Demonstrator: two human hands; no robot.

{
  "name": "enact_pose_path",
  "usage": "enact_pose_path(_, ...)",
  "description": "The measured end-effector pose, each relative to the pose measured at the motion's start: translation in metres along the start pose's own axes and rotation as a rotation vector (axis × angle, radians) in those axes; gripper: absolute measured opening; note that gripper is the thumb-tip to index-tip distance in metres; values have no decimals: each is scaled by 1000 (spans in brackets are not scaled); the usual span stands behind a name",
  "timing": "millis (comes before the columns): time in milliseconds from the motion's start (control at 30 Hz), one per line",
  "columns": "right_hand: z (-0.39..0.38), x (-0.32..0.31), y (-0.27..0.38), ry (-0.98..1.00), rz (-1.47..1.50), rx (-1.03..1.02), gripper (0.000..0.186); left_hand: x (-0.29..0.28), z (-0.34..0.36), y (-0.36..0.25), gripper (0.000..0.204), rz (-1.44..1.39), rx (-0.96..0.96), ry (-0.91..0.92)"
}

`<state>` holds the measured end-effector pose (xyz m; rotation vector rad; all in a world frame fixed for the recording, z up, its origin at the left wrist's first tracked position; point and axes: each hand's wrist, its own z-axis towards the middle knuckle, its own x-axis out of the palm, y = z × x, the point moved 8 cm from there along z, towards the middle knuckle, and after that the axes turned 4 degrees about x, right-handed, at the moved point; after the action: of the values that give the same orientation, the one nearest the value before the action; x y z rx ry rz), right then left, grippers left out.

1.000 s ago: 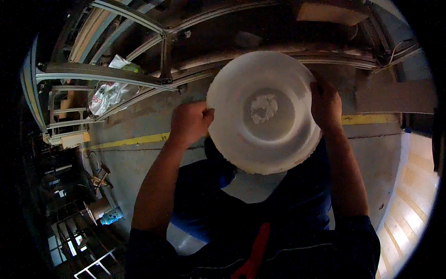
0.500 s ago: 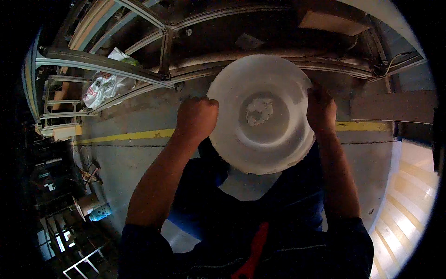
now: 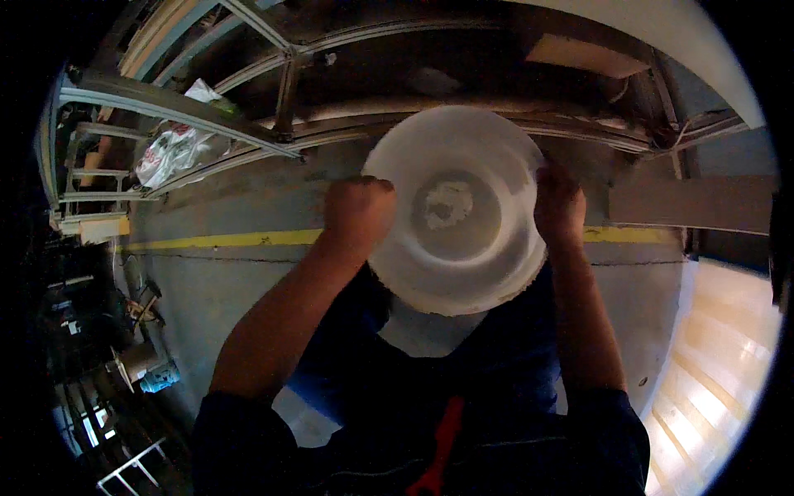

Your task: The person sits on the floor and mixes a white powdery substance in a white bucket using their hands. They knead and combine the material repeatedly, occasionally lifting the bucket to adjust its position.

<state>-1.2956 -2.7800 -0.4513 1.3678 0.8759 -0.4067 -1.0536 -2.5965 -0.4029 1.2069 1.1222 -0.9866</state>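
Note:
My left hand (image 3: 361, 213) and my right hand (image 3: 559, 205) are closed on opposite sides of a whitish plastic bucket (image 3: 447, 277), seen from above between my forearms. Its inner base shows an irregular pale patch (image 3: 449, 201) in the middle, and its lower rim looks rough. My left fist overlaps the bucket's left edge, while the right grips the other edge, with those fingertips in shadow. The bucket is over my dark-trousered legs (image 3: 331, 364), above the grey floor.
Metal profile frames (image 3: 174, 103) run across the top and left, with a crumpled white bag (image 3: 169, 153) among them. A cardboard box (image 3: 583, 54) lies top right, a brown board (image 3: 686, 205) at right, a pale striped panel (image 3: 703, 372) lower right. A yellow line (image 3: 198, 241) crosses the floor.
The bucket has shifted a little left and down in the view. My left fist has moved inward over its edge. The surroundings have slid left as the view moved.

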Motion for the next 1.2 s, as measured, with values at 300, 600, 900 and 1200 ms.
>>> enact_pose_path(300,-1,2,16,16,-22,-71,36,7,0,-5,4,-52,-26,-8)
enact_pose_path(600,-17,28,22,-69,-105,-243,38,8,24,-135,11,-593,93,-25)
enact_pose_path(900,-22,18,44,18,-66,-118,45,-19,-62,98,26,-778,-506,-176)
enact_pose_path(1200,-94,104,184,640,281,-139,56,49,-84,159,34,-1261,-933,-140)
